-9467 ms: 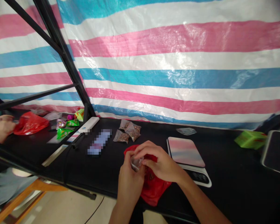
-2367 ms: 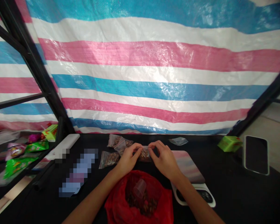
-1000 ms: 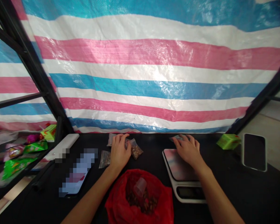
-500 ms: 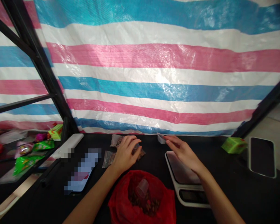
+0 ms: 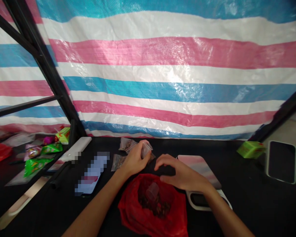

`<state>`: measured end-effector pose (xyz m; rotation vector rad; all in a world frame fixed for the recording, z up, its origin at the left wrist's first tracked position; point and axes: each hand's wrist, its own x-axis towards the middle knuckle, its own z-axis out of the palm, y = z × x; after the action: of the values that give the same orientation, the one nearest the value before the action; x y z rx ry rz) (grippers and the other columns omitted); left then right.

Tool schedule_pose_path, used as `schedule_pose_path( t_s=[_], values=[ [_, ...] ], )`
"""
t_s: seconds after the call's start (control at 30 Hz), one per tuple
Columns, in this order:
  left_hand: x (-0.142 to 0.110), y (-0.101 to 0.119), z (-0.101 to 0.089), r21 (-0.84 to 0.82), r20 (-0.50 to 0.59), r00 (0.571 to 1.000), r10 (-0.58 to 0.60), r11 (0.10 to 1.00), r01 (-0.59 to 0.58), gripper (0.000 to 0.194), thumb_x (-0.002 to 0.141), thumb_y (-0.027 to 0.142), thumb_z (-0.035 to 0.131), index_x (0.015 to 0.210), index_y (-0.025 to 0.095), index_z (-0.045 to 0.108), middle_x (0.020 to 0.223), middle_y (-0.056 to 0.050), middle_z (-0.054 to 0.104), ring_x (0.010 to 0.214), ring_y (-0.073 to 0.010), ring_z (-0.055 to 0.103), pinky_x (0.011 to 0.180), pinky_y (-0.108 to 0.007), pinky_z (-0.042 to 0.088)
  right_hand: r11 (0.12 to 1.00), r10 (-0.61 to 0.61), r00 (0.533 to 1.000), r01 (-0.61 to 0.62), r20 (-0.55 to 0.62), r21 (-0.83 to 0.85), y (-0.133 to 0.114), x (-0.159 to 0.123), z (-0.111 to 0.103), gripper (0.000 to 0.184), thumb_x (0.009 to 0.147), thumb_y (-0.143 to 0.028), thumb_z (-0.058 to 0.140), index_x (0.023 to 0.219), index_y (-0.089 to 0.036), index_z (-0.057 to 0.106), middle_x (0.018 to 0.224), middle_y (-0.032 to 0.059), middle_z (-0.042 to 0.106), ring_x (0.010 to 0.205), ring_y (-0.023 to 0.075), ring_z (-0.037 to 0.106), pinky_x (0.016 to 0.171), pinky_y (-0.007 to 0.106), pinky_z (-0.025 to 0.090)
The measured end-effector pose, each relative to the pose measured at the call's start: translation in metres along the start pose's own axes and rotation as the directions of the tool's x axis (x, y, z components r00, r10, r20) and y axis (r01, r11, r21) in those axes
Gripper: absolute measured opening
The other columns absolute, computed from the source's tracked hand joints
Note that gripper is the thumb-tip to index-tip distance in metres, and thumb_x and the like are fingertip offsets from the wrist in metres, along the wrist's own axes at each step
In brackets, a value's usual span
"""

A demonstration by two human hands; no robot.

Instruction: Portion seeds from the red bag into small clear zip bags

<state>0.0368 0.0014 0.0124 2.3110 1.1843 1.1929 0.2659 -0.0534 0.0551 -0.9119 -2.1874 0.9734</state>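
Observation:
My left hand is closed round a small clear plastic bag, at the back of the table. Beside and partly under that hand lie small zip bags with brown bits in them. Curved and spread, the fingers of my right hand hold nothing; it hovers between the red plastic bag and the scale. The red plastic bag stands open in front of me, with brown dried pieces and a clear plastic cup inside. My right forearm partly hides the white kitchen scale.
To the left lie a phone with a lit screen and a white oblong object. Snack packets are beyond a black frame bar. At right are a green box and an upright phone. A striped sheet hangs behind.
My right hand has come toward me and left, and the small clear bag is gone from its fingers. A clear bag now shows in my left hand. The view has tilted down slightly.

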Motion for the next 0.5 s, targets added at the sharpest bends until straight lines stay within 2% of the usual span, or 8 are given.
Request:
schedule_pose_path(
  t_s=[0.07, 0.13, 0.23, 0.3, 0.4, 0.43, 0.5],
  values=[
    [0.003, -0.002, -0.006, 0.072, 0.004, 1.000, 0.028, 0.997, -0.028, 0.028, 0.099, 0.031, 0.054, 0.125, 0.020, 0.053, 0.116, -0.009, 0.070, 0.108, -0.0237, 0.067, 0.097, -0.041, 0.053, 0.999, -0.004, 0.990, 0.009, 0.142, -0.037, -0.006, 0.000, 0.007, 0.039, 0.077, -0.011, 0.077, 0.112, -0.027, 0.072, 0.120, 0.0013, 0.068, 0.118, 0.0219, 0.057, 0.108, 0.036, 0.041],
    [0.008, -0.002, -0.014, 0.172, 0.042, 0.995, 0.093, 0.980, -0.099, 0.026, 0.100, 0.033, 0.054, 0.122, 0.018, 0.055, 0.115, -0.011, 0.070, 0.108, -0.0256, 0.066, 0.098, -0.043, 0.052, 0.997, 0.006, 0.977, 0.011, 0.211, -0.078, -0.009, 0.001, 0.016, 0.039, 0.076, -0.011, 0.080, 0.110, -0.028, 0.074, 0.117, 0.0006, 0.070, 0.120, 0.0225, 0.055, 0.109, 0.037, 0.039],
    [0.014, 0.014, -0.033, 0.300, 0.126, 0.975, 0.186, 0.929, -0.216, 0.022, 0.100, 0.034, 0.053, 0.113, 0.017, 0.059, 0.107, -0.012, 0.071, 0.104, -0.0278, 0.067, 0.094, -0.044, 0.053, 0.992, 0.022, 0.977, 0.004, 0.211, -0.122, -0.011, 0.002, 0.021, 0.029, 0.081, -0.015, 0.079, 0.106, -0.028, 0.074, 0.112, -0.0001, 0.072, 0.119, 0.0223, 0.054, 0.109, 0.037, 0.036],
    [0.007, 0.040, -0.045, 0.364, 0.126, 0.974, 0.191, 0.904, -0.224, 0.020, 0.100, 0.034, 0.052, 0.107, 0.017, 0.060, 0.103, -0.011, 0.071, 0.100, -0.0276, 0.067, 0.090, -0.043, 0.054, 0.990, 0.032, 0.986, -0.008, 0.163, -0.143, -0.013, 0.000, 0.016, 0.029, 0.082, -0.015, 0.078, 0.107, -0.028, 0.073, 0.113, 0.0001, 0.070, 0.119, 0.0218, 0.054, 0.109, 0.037, 0.035],
    [-0.036, 0.091, -0.045, 0.452, 0.065, 0.995, 0.078, 0.887, -0.099, 0.015, 0.099, 0.030, 0.050, 0.100, 0.019, 0.059, 0.092, -0.009, 0.071, 0.088, -0.0263, 0.068, 0.080, -0.041, 0.057, 0.987, 0.037, 0.991, -0.016, 0.130, -0.158, -0.014, -0.006, 0.000, 0.030, 0.081, -0.012, 0.075, 0.107, -0.027, 0.073, 0.113, 0.0006, 0.069, 0.117, 0.0210, 0.055, 0.106, 0.035, 0.036],
    [-0.058, 0.107, -0.038, 0.465, 0.045, 0.995, 0.085, 0.880, -0.096, 0.015, 0.098, 0.030, 0.051, 0.103, 0.019, 0.060, 0.096, -0.010, 0.072, 0.089, -0.0264, 0.069, 0.080, -0.041, 0.057, 0.987, 0.039, 0.988, -0.015, 0.150, -0.160, -0.014, -0.009, -0.005, 0.030, 0.080, -0.012, 0.075, 0.106, -0.027, 0.073, 0.112, 0.0005, 0.069, 0.116, 0.0210, 0.055, 0.104, 0.034, 0.037],
    [-0.107, 0.131, -0.013, 0.467, -0.004, 0.985, 0.174, 0.871, -0.152, 0.024, 0.097, 0.032, 0.052, 0.114, 0.019, 0.061, 0.105, -0.012, 0.075, 0.095, -0.0264, 0.072, 0.087, -0.041, 0.058, 0.985, 0.050, 0.971, -0.010, 0.232, -0.172, -0.013, -0.013, -0.012, 0.029, 0.077, -0.010, 0.075, 0.101, -0.027, 0.074, 0.108, -0.0003, 0.070, 0.114, 0.0212, 0.055, 0.102, 0.034, 0.036]
  ],
)
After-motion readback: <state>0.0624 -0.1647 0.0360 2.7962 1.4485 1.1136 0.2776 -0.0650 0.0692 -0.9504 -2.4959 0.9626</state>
